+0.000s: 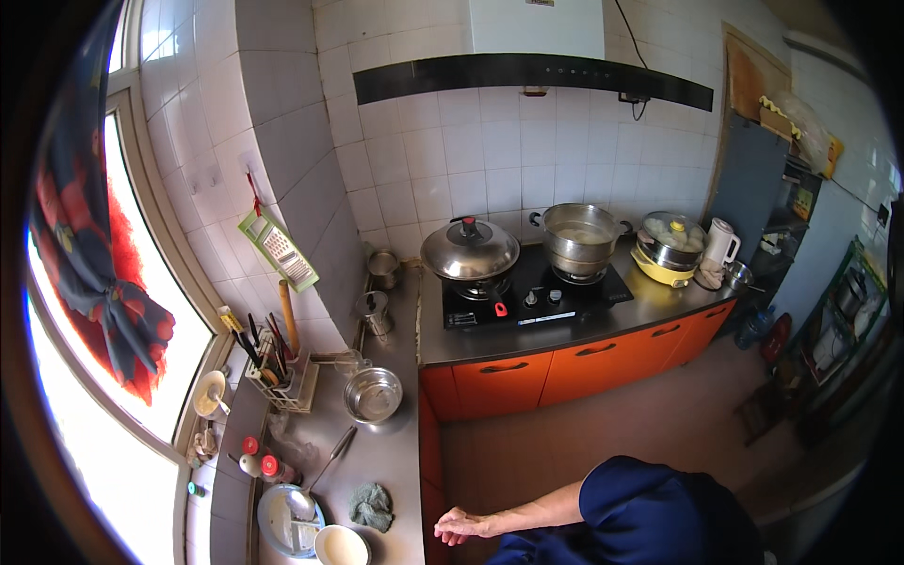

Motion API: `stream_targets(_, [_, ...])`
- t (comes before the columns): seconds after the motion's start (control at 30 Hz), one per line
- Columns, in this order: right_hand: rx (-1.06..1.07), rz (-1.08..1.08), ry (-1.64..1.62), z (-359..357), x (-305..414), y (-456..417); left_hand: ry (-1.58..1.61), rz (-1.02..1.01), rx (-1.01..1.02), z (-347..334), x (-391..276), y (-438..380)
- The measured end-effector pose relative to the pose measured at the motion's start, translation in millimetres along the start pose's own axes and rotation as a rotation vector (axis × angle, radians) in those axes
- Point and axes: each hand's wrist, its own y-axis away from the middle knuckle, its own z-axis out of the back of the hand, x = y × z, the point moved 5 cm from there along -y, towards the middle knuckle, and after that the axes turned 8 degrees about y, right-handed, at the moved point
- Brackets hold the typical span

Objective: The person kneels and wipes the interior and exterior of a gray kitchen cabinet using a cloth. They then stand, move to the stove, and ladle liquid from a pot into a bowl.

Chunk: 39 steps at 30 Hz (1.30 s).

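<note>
My right hand (459,526) is near the bottom edge, beside the counter's front edge, its fingers loosely curled with nothing seen in them. My left hand is out of view. On the steel counter (404,459) to the left are a cream-filled bowl (342,546), a crumpled green-grey cloth (371,507) and a blue-rimmed divided plate (272,519). A metal ladle (302,503) rests with its bowl on that plate. Farther back stands a steel bowl (373,395). Two red-lidded jars (271,466) stand by the wall.
A lidded wok (472,251) and a steel pot (579,240) sit on the black gas hob (540,304). Right of them are a yellow electric steamer (664,265) and a kettle (719,247). A utensil rack (282,378) stands below a hanging grater (280,251). Orange cabinets (501,381) border the floor.
</note>
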Motion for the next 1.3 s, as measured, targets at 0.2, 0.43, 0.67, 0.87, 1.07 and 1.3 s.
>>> stream_targets(0.2, [0.077, 0.189, 0.215, -25, 23, -6, 0.174, 0.106, -0.013, 23, 14, 2])
stream_targets(0.43, [0.373, 0.321, 0.255, -88, 98, 40, 0.427, 0.066, -0.050, 118, 17, 42])
stream_targets(0.67, [0.698, 0.278, 0.356, -162, 121, 78, -0.217, 0.134, -0.132, 30, 8, 70])
stream_targets(0.87, [0.650, 0.093, 0.180, -158, 108, 86, 0.049, 0.320, 0.005, -57, 75, 58])
stream_targets(1.07, [0.359, -0.074, -0.058, -93, 116, 79, 0.189, 0.504, 0.145, -102, 154, 49])
stream_targets(1.3, [0.324, -0.104, 0.103, -37, 109, 40, 0.098, 0.381, 0.134, -137, 197, 40])
